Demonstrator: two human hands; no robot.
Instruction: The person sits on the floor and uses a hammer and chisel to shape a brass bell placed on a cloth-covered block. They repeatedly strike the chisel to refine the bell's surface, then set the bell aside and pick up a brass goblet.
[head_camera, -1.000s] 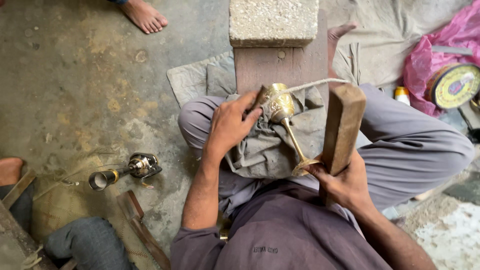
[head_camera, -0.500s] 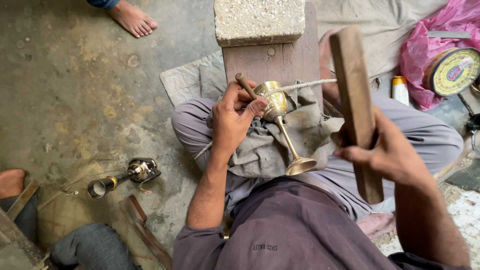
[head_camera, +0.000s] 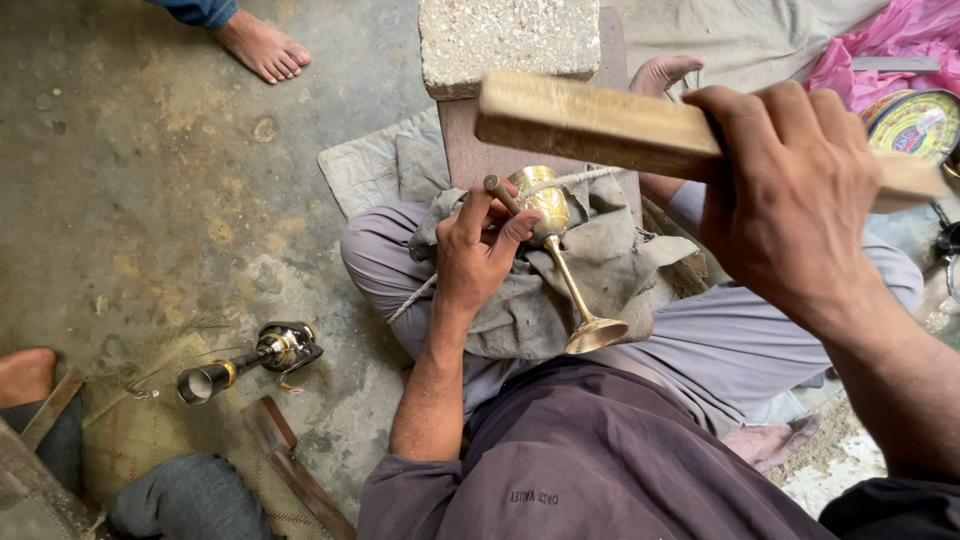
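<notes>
My left hand (head_camera: 480, 255) grips a small punch (head_camera: 503, 194) on the shiny cup (head_camera: 548, 205), my right hand (head_camera: 790, 190) grips the raised wood block (head_camera: 600, 125), hit not yet made.

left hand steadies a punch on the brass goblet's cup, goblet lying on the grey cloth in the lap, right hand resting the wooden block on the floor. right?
Not quite. The right hand holds the wooden block raised above the goblet, not on the floor; the head view shows it. The rest stands.

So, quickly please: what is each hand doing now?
Left hand: closed on a punch set against the brass goblet.
Right hand: closed around a raised wooden block.
</notes>
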